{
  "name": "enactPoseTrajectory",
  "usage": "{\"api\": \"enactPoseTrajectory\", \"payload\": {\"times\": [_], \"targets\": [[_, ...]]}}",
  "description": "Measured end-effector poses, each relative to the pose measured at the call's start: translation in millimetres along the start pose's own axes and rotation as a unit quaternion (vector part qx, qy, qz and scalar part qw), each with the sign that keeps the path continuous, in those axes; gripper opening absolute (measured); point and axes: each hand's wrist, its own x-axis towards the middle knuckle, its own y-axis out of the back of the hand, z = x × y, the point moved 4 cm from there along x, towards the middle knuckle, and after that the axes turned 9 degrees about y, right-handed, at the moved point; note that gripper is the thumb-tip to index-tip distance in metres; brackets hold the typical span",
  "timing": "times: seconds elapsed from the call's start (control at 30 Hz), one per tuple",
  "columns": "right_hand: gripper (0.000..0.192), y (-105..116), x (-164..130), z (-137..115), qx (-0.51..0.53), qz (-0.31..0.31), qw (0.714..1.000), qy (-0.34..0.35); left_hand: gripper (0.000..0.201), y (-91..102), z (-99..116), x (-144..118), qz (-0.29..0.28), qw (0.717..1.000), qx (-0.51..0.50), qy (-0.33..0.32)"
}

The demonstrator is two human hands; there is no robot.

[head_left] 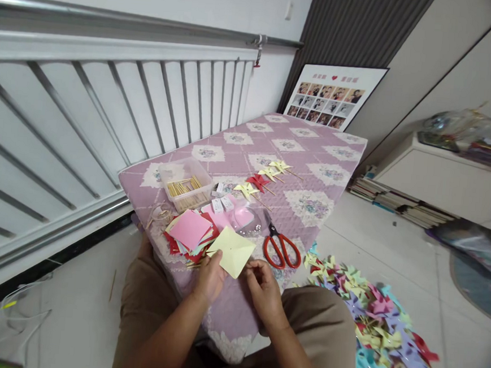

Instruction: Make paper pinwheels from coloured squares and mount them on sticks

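Holds pale-yellow square paper [235, 252] in left hand [211, 278]; seems light, easily creased, best held by edges; cannot tell grip of right hand [262, 290].

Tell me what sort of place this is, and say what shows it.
Probably a room in a home, with paper craft things about: a flowered tablecloth, a framed photo board at its far end, and a heap of paper pinwheels on the tiled floor.
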Motion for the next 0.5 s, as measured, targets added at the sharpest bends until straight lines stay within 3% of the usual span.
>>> {"api": "enactPoseTrajectory", "payload": {"times": [0.2,0.5], "targets": [[0.027,-21,-9,-2,0.017,-0.026,0.999,0.015,0.042,2.2,2,1,-0.007,1.0,0.023,-0.01],[0.017,-16,-9,6,0.028,-0.004,1.0,-0.002,0.03,4.3,1,0,-0.024,0.999,0.025,0.015]]}}
